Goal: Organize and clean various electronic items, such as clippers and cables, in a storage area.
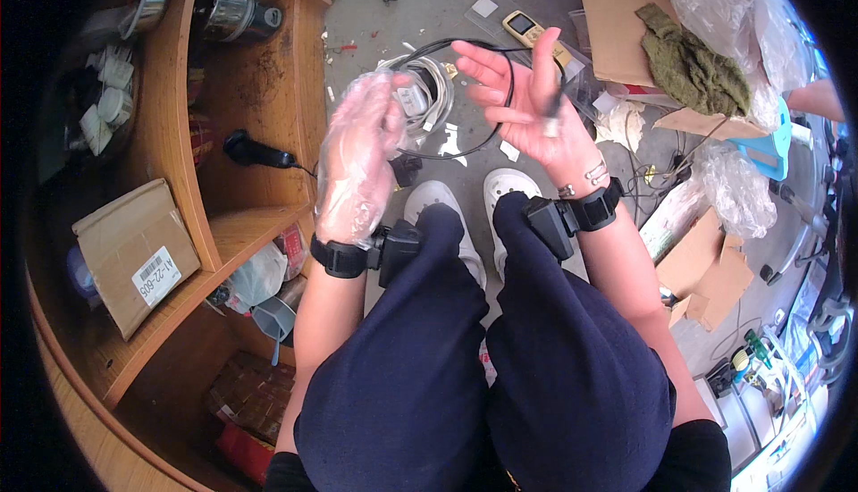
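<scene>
My left hand (358, 150), in a clear plastic glove, has its fingers curled around a looped black cable (456, 155). Beside its fingertips is a coil of pale grey cable (439, 93) with a white plug-like block (410, 100); whether the hand also holds this coil is unclear. My right hand (519, 93) is bare, palm up, with its fingers spread. Part of the black loop crosses its fingers, and a blurred cable end with a light metal-looking connector (551, 127) hangs over the palm. Both wrists wear black straps with box-shaped devices.
A wooden shelf unit (251, 224) on the left holds a cardboard box (137, 261) and a black handheld device (258, 150). A yellow handheld meter (526, 26) lies ahead. On the right are cardboard (610, 16), a green cloth (694, 63), plastic bags and another person's arm (818, 98).
</scene>
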Motion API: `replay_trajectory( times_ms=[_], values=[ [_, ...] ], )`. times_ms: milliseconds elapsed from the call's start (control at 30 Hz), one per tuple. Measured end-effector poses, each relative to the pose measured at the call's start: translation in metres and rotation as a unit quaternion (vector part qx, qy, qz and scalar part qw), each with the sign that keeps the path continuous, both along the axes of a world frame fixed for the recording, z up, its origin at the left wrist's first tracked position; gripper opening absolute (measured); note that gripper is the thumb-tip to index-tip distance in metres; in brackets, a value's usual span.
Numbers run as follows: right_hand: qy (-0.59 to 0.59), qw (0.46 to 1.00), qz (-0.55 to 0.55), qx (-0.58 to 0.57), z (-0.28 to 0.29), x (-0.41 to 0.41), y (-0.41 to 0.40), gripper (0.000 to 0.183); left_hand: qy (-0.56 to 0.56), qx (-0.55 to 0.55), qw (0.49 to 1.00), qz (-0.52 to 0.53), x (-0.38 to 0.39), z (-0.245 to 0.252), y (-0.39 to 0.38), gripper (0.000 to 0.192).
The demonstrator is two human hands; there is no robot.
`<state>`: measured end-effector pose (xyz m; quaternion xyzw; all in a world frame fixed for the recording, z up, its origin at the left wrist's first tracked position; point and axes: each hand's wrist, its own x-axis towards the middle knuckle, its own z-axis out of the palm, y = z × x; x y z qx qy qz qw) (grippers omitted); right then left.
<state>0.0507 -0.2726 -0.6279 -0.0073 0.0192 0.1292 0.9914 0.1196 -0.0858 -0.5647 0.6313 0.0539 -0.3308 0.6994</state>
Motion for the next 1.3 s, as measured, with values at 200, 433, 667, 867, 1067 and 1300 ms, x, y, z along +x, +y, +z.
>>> replay_trajectory(
  times_ms=[200,433,667,867,1067,1300],
  values=[
    [0.172,0.979,-0.034,-0.106,0.004,-0.005,0.005,0.086,-0.017,-0.046,0.998,0.046,0.016,0.002,0.019,0.021],
    [0.226,0.794,-0.089,-0.557,0.011,-0.009,0.031,0.076,-0.1,0.027,0.993,0.063,0.01,0.013,0.014,0.019],
    [0.13,0.804,-0.002,-0.581,0.003,0.013,0.054,0.031,-0.057,-0.036,0.998,0.004,0.014,0.021,0.016,0.026],
    [0.202,0.872,0.016,-0.446,0.023,0.013,0.055,0.043,-0.088,-0.009,0.994,0.056,0.01,0.011,0.014,0.031],
    [0.187,0.752,-0.075,-0.627,-0.024,0.015,0.092,0.048,-0.053,-0.035,0.998,0.027,-0.016,0.016,-0.012,0.03],
    [0.068,0.645,-0.094,-0.755,-0.014,0.005,0.063,0.053,-0.075,0.003,0.997,-0.013,-0.006,0.0,0.022,0.033]
  ],
)
